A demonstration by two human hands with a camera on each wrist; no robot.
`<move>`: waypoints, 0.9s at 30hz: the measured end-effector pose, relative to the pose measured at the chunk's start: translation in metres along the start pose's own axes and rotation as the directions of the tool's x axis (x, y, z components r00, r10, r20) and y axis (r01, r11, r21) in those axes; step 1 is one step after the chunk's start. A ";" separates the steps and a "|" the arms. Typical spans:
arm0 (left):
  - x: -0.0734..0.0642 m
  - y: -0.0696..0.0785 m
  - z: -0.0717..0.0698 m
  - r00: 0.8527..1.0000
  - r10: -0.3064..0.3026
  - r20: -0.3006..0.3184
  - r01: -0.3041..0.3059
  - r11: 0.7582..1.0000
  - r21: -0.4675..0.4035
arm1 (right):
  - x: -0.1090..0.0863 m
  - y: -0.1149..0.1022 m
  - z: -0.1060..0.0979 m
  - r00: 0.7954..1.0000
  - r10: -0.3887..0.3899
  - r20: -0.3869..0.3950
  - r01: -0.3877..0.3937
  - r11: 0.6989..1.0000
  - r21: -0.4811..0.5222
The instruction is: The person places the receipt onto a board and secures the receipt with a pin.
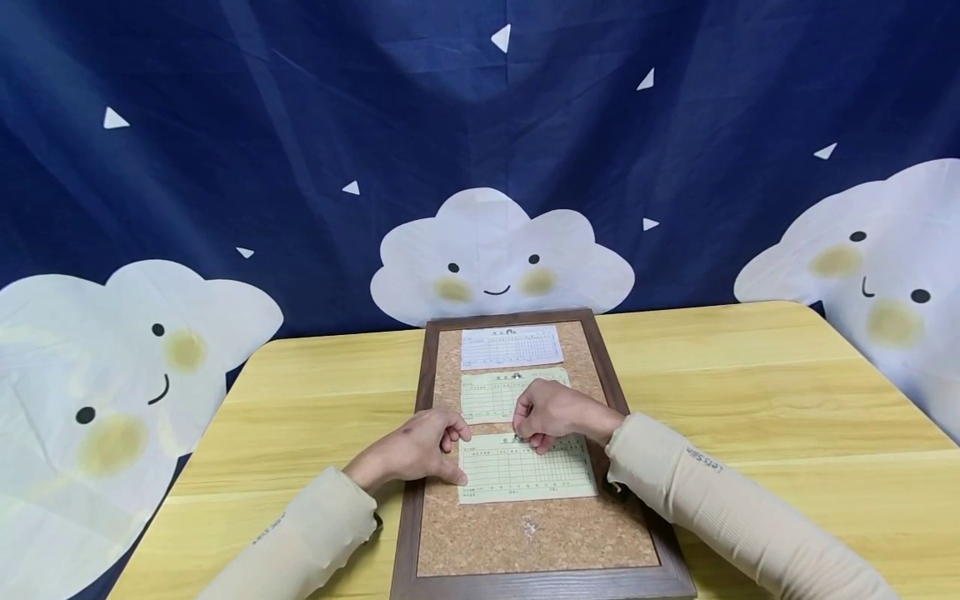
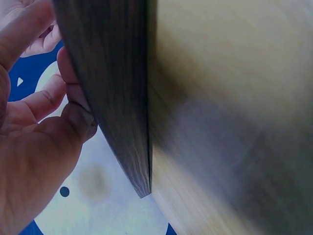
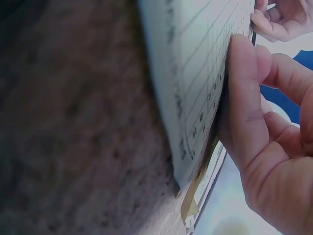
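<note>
A dark-framed corkboard [image 1: 480, 542] lies on the table with three printed form sheets in a column. The lowest sheet [image 1: 510, 479] is pale green. At its left edge my left hand [image 1: 412, 446] rests, thumb and forefinger spread apart on the margin. My right hand [image 1: 551, 411] pinches a small pin at this sheet's top middle, mostly hidden by the fingertips. Above it is another green sheet [image 1: 480, 396], partly covered by the right hand, with a small pin [image 1: 517, 376] at its top. A white sheet [image 1: 502, 350] tops the column, also with a small pin [image 1: 509, 332].
The board's wooden frame [image 2: 112, 88] stands a little proud of the yellow wood-grain table [image 1: 750, 375]. Below the lowest sheet, a pale scuffed spot [image 1: 529, 527] marks the cork. A dark blue cloth [image 1: 315, 108] with clouds hangs behind the table.
</note>
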State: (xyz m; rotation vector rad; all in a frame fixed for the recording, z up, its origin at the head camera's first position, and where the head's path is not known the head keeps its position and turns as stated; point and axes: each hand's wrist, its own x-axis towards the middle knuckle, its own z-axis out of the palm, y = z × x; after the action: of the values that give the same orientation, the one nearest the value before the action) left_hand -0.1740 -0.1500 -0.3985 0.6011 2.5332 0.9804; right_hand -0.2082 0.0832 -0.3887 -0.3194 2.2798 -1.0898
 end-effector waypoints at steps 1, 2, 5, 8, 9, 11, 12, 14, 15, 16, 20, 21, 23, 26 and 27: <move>0.000 0.000 0.000 1.000 0.001 -0.001 -0.001 1.000 0.000 | 0.000 0.000 0.000 1.000 0.000 -0.002 0.000 1.000 -0.001; 0.000 0.000 0.000 1.000 0.001 0.000 -0.001 1.000 0.001 | 0.000 0.000 0.000 1.000 0.000 -0.004 0.000 1.000 -0.002; 0.000 0.000 0.000 1.000 0.005 0.000 -0.005 1.000 0.004 | 0.001 0.000 0.000 1.000 0.006 -0.005 -0.006 1.000 0.003; 0.000 0.000 0.000 1.000 0.009 0.001 -0.009 1.000 0.006 | 0.002 0.000 0.000 1.000 0.012 -0.007 -0.012 1.000 0.005; 0.000 0.000 0.000 1.000 0.009 0.001 -0.009 1.000 0.007 | 0.002 0.000 0.000 1.000 0.014 -0.009 -0.014 1.000 0.003; -0.001 0.000 0.000 1.000 0.010 0.001 -0.010 1.000 0.007 | 0.002 0.000 0.001 1.000 0.012 -0.012 -0.012 1.000 -0.002; -0.001 0.000 0.000 1.000 0.009 0.000 -0.009 1.000 0.008 | 0.001 0.000 0.001 1.000 0.012 -0.015 -0.012 1.000 -0.005; -0.001 0.001 0.001 1.000 0.007 0.000 -0.007 1.000 0.007 | 0.001 0.000 0.001 1.000 0.011 -0.019 -0.011 1.000 -0.012; -0.001 0.001 0.001 1.000 0.006 0.000 -0.006 1.000 0.006 | 0.001 -0.001 0.001 1.000 0.011 -0.020 -0.011 1.000 -0.013; -0.002 0.001 0.001 1.000 0.006 0.000 -0.006 1.000 0.004 | 0.000 -0.001 0.001 1.000 0.011 -0.020 -0.011 1.000 -0.014; -0.002 0.001 0.001 1.000 0.006 0.000 -0.006 1.000 -0.002 | 0.000 -0.001 0.002 1.000 0.013 -0.024 -0.013 1.000 -0.014; -0.002 0.001 0.001 1.000 0.005 -0.001 -0.005 1.000 -0.003 | 0.000 -0.001 0.002 1.000 0.013 -0.024 -0.013 1.000 -0.015; -0.002 0.001 0.001 1.000 0.002 -0.001 -0.002 1.000 -0.003 | 0.000 -0.001 0.002 1.000 0.012 -0.022 -0.012 1.000 -0.015; -0.001 0.001 0.001 1.000 0.006 0.001 -0.006 1.000 -0.002 | 0.000 -0.001 0.002 1.000 0.010 -0.020 -0.010 1.000 -0.016; -0.001 0.001 0.001 1.000 0.006 0.002 -0.006 1.000 -0.002 | 0.000 -0.001 0.002 1.000 0.008 -0.020 -0.008 1.000 -0.017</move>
State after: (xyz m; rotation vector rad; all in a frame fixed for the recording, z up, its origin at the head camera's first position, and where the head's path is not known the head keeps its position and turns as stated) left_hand -0.1724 -0.1496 -0.3983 0.6088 2.5296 0.9836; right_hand -0.2074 0.0815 -0.3888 -0.3075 2.3071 -1.0740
